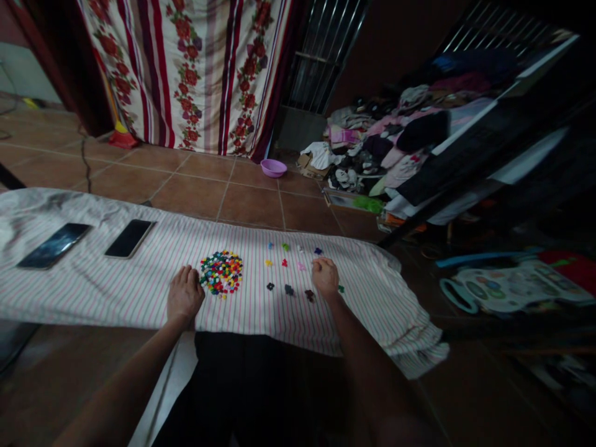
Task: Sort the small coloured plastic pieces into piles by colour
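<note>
We look down at two bare hands over a bench (149, 292) covered by a pale cloth with thin stripes. The left hand (185, 292) lies palm down on the cloth, relaxed and released, with nothing visible in its grasp. Just to its right is a round, flat pile of tiny multicoloured pieces (221, 273); we cannot tell whether the thumb touches it. The right hand (325, 277) is well apart from the pile, its fingers curled inward, and we cannot tell whether they pinch a piece. Around it, small single-colour clusters sit in rows. Beyond its fingertips, running leftward, are a dark blue cluster (318, 251), a white one, a green one and a light blue one. Beside its fingers is a pink cluster (302, 266), with red and yellow farther left. Nearer to us than its fingers are a brown cluster (310, 295), a dark grey one and a black one, while a deep green one (341, 289) shows just right of the wrist. Left of and beyond the left hand, we see two dark-screened phones (130, 238). Far beyond both hands, a purple basin (274, 167) stands on the tiled floor before a flowered curtain (190, 74).
</note>
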Available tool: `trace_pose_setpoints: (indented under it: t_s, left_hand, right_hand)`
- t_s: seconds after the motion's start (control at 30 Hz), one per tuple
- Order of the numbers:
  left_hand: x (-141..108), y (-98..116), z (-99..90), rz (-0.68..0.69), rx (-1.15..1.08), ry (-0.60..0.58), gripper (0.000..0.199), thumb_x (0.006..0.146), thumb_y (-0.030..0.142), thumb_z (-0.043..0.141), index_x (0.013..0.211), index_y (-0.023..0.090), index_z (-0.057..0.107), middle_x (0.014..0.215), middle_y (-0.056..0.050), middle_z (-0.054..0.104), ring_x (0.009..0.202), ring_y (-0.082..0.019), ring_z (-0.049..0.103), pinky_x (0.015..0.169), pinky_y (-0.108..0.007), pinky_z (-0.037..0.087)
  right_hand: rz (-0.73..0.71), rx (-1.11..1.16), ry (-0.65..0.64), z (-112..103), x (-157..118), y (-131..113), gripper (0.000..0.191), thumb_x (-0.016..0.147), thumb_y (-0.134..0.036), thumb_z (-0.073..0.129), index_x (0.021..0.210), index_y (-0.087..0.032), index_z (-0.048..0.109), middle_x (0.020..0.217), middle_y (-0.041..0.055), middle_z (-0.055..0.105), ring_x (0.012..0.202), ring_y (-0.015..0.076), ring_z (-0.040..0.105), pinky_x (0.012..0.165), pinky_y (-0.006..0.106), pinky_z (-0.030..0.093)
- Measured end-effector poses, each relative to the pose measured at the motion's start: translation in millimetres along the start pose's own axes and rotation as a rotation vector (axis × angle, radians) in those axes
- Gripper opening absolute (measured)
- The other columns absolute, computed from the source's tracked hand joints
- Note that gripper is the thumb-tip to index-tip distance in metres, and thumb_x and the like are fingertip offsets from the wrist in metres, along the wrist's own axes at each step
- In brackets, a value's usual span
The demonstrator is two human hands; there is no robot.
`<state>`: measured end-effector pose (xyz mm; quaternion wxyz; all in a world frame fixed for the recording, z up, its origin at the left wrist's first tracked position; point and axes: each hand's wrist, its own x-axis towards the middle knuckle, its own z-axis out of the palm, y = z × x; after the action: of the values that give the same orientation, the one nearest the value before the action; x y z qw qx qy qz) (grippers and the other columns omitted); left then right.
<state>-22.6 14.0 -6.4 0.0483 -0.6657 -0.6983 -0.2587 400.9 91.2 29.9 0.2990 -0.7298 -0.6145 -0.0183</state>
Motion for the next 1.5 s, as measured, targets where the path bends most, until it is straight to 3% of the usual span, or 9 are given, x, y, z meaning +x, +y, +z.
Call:
trace_pose_setpoints:
  t_s: [0.17,0.3,0.6,0.77,0.97,1.17,1.5]
  left_hand:
    - [1,-1,0.1,-0.007,-0.004,-0.021,0.035,0.085,0.017,0.041,0.114,0.010,0.059,0.131,-0.020,0.059,0.132,-0.032,0.048,0.110,-0.047,0.037]
    - [0,-2,-0.6,-0.010,-0.004,-0.025,0.036,0.084,0.016,0.043,0.115,0.011,0.059,0.133,-0.019,0.058,0.133,-0.032,0.047,0.110,-0.047,0.037]
    - [1,2,-5.8,-0.016,0.047,-0.076,0.036,0.083,0.013,0.043,0.115,0.009,0.060,0.135,-0.020,0.057,0.134,-0.032,0.046,0.111,-0.046,0.037]
    - [1,3,-6.6,-0.029,0.037,-0.075,0.037,0.082,0.012,0.045,0.115,0.009,0.061,0.136,-0.021,0.057,0.134,-0.032,0.046,0.112,-0.045,0.037]
    - [1,1,-5.6,-0.013,0.015,-0.069,0.038,0.081,0.013,0.046,0.116,0.007,0.060,0.136,-0.022,0.057,0.134,-0.033,0.046,0.112,-0.046,0.037]
    - [1,2,-5.4,-0.021,0.017,-0.060,0.036,0.083,0.014,0.043,0.115,0.008,0.060,0.134,-0.022,0.057,0.134,-0.033,0.046,0.111,-0.047,0.036]
    - [1,1,-4.9,-0.017,0.019,-0.051,0.036,0.083,0.015,0.044,0.115,0.008,0.060,0.133,-0.021,0.058,0.133,-0.033,0.047,0.111,-0.046,0.036]
  right_hand:
    - [-0.036,0.144,0.005,14,8,-42,0.030,0.082,-0.014,0.046,0.090,-0.018,0.074,0.107,0.0106,0.067,0.100,0.0205,0.061,0.093,0.032,0.048]
    - [-0.119,0.274,-0.070,31,2,-82,0.029,0.081,-0.012,0.047,0.089,-0.019,0.074,0.104,0.0097,0.068,0.099,0.0200,0.063,0.092,0.031,0.050]
    - [-0.298,0.370,-0.321,63,-46,-153,0.031,0.087,-0.011,0.048,0.098,-0.024,0.075,0.100,0.0043,0.069,0.094,0.0155,0.064,0.089,0.026,0.050]
    - [-0.292,0.287,-0.408,71,-68,-180,0.024,0.090,-0.017,0.054,0.099,-0.025,0.075,0.100,0.0041,0.068,0.091,0.0152,0.063,0.085,0.024,0.049]
    - [-0.298,0.159,-0.459,70,-79,-194,0.021,0.092,-0.020,0.056,0.103,-0.025,0.074,0.101,0.0048,0.066,0.094,0.0165,0.061,0.083,0.025,0.046]
    - [-0.309,0.138,-0.494,66,-78,-197,0.018,0.092,-0.019,0.056,0.094,-0.025,0.072,0.096,0.0034,0.066,0.091,0.0161,0.061,0.079,0.024,0.045]
    - [-0.340,0.265,-0.326,78,-96,-185,0.012,0.090,-0.017,0.056,0.091,-0.022,0.066,0.093,0.0029,0.066,0.089,0.0161,0.062,0.082,0.026,0.046]
